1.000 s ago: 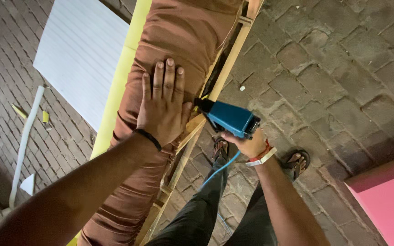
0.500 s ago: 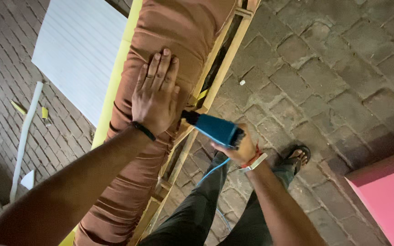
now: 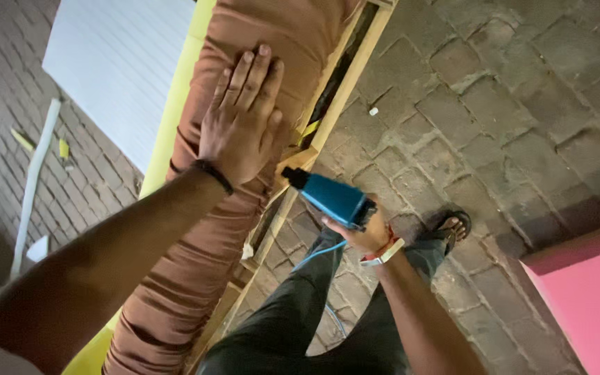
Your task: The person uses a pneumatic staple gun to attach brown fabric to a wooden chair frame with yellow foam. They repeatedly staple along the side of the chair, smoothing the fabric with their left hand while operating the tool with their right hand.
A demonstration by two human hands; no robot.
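Observation:
My left hand (image 3: pixel 241 118) lies flat, fingers together, pressing brown fabric (image 3: pixel 272 35) down over a long wooden frame (image 3: pixel 345 97). A dark band circles that wrist. My right hand (image 3: pixel 364 232) grips a blue staple gun (image 3: pixel 331 198) with a blue hose trailing below it. The gun's black nose sits at the frame's edge, just right of my left palm. Yellow foam (image 3: pixel 175 118) shows along the fabric's left side.
The ground is brick paving (image 3: pixel 494 104). A white ribbed sheet (image 3: pixel 116 66) lies at the left, with a pale strip (image 3: pixel 32 187) beside it. A pink block (image 3: pixel 588 298) stands at the lower right. My legs and a sandalled foot (image 3: pixel 453 226) are below the gun.
My left hand has slid along the fabric, and the staple gun has followed it along the frame's edge. The view has shifted slightly.

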